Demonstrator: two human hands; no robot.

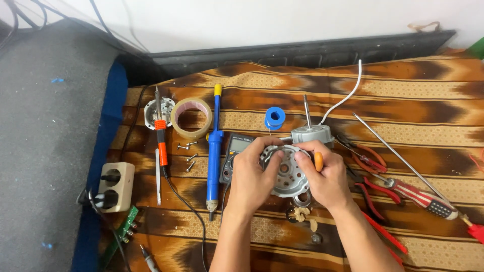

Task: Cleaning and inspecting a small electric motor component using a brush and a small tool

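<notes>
Both my hands hold a round grey metal motor housing (287,176) with several holes, just above the patterned cloth. My left hand (250,176) grips its left rim, thumb on the edge. My right hand (325,179) grips the right rim and also has an orange-handled tool (318,161) tucked against the palm. Behind the housing lies a grey motor body (311,134) with a steel shaft pointing away and a white cable (348,95) curving off. A multimeter (233,153) sits partly hidden under my left hand.
A blue desoldering pump (215,146), soldering iron (161,143), tape roll (191,118), blue solder spool (275,118), loose screws (187,153) and tweezers (158,181) lie left. Red pliers (370,161), a red screwdriver (423,199) and long rod (388,146) lie right. A power strip (116,186) sits at the cloth's left edge.
</notes>
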